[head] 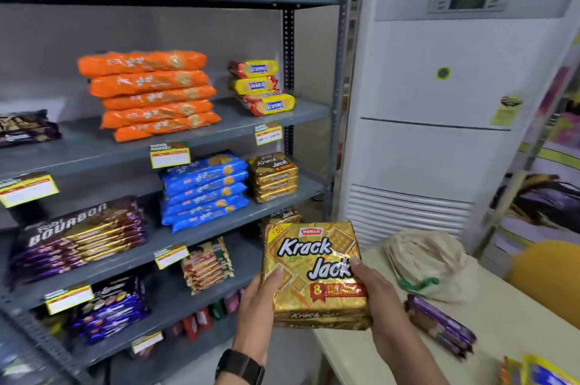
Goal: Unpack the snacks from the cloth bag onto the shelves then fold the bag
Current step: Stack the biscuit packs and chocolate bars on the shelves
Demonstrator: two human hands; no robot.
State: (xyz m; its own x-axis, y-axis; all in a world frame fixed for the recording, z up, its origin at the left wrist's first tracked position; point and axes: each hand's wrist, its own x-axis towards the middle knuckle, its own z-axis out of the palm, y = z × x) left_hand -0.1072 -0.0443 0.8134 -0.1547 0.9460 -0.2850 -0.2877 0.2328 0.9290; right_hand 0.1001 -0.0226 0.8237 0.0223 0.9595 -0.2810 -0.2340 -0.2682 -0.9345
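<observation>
Head view: both hands held a stack of gold Krack Jack packs (315,275) in front of the grey shelves (194,221)
Left hand (262,300): gripped the stack's left edge, thumb on top; black watch (240,366) on the wrist
Right hand (373,290): clasped the right edge, thumb on the top pack
Cloth bag (430,262): lay crumpled on the pale table (518,331) to the right
Purple packs (442,326): lay on the table near the bag
Shelf stock: more Krack Jack packs (273,177) sat beside blue packs (204,190), orange packs (153,96) above
</observation>
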